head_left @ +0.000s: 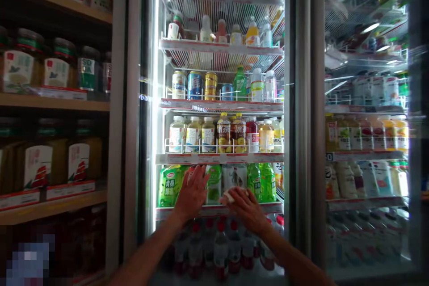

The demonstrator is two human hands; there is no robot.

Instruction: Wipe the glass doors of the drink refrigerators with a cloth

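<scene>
Left hand (192,192) standing open before glass door (199,108), fingers extended, gripping nothing visible; contact with pane impossible to tell. Right hand (244,203) curling over pale cloth (231,195), which is showing beneath its fingers, in front of green bottles (260,182) on lower shelf (214,210). Judged risks: loose finger hold letting cloth slip; bare left fingertips smudging pane if touching; uneven pressure making cloth bunch.

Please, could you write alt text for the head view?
A right hand holds a pale cloth before a lit drinks cooler; the left hand is raised nearby. Bottles and cans stand inside, with jars to the left.
</scene>
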